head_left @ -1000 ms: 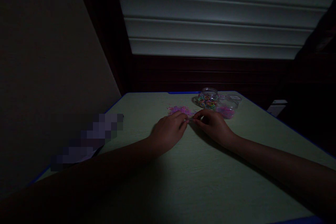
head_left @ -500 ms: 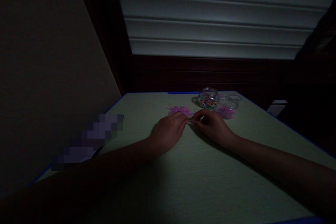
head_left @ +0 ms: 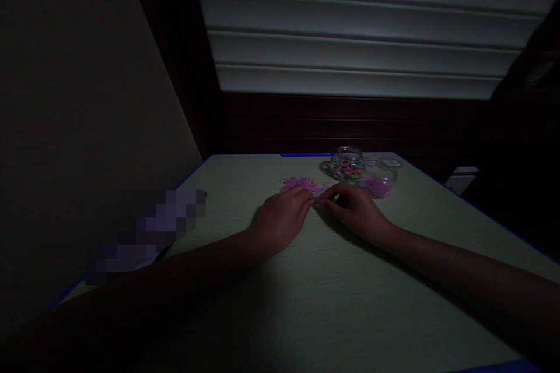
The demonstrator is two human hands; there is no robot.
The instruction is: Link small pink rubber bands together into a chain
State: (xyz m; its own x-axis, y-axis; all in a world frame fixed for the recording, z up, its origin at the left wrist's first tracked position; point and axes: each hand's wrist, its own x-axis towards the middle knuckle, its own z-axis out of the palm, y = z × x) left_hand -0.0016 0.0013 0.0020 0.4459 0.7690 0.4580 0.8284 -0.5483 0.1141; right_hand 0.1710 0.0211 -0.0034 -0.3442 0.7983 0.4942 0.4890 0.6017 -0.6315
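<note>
Both hands meet near the middle of the table, just in front of a loose pile of pink and purple bands. My left hand pinches one end of a thin, pale band. The band's other end is between the thumb and forefinger of my right hand, and it spans the short gap between the fingertips. Behind my right hand stand a clear jar of multicoloured bands and a clear container with pink bands.
The pale green table has a blue edge. A blurred, pixelated object lies along its left side. A slatted panel rises behind, and a white object shows past the right edge.
The thin band between my fingertips looks a little straighter. My two hands have hardly moved.
</note>
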